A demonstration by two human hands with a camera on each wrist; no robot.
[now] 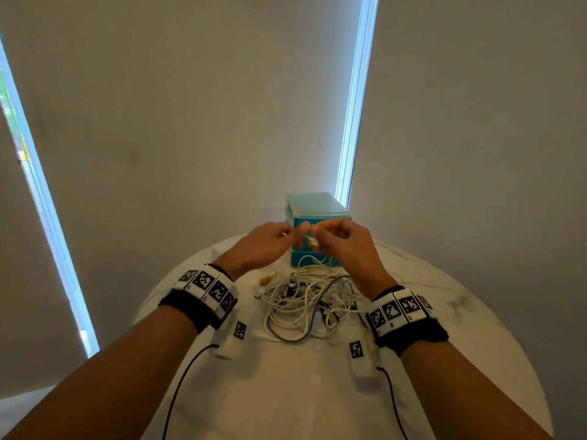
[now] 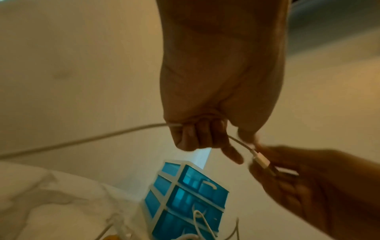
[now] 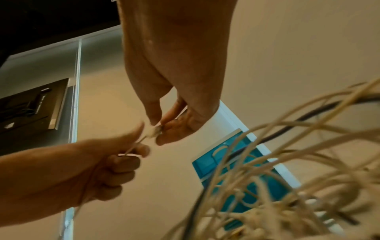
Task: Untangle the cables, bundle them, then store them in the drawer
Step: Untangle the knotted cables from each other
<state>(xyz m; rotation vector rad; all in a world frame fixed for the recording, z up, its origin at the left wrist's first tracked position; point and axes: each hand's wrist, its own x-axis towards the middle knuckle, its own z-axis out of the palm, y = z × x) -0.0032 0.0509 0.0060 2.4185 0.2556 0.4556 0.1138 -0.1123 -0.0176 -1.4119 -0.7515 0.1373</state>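
A tangle of white cables (image 1: 306, 300) with a dark one among them lies on the round white table (image 1: 286, 395), in front of a teal drawer unit (image 1: 314, 208); none of its drawers stands out. Both hands are raised above the pile, close together. My left hand (image 1: 293, 231) has its fingers curled round one white cable (image 2: 102, 138), which trails off to the left. My right hand (image 1: 319, 238) pinches that cable's white connector (image 2: 261, 160) between thumb and fingertips. In the right wrist view the connector (image 3: 154, 131) is blurred, and the tangle (image 3: 287, 170) hangs close to the lens.
A yellow plug (image 1: 265, 279) lies at the pile's left edge. The drawer unit stands at the table's far rim against a pale wall. Bright window strips (image 1: 355, 100) run up behind. A dark wall panel (image 3: 30, 110) shows in the right wrist view.
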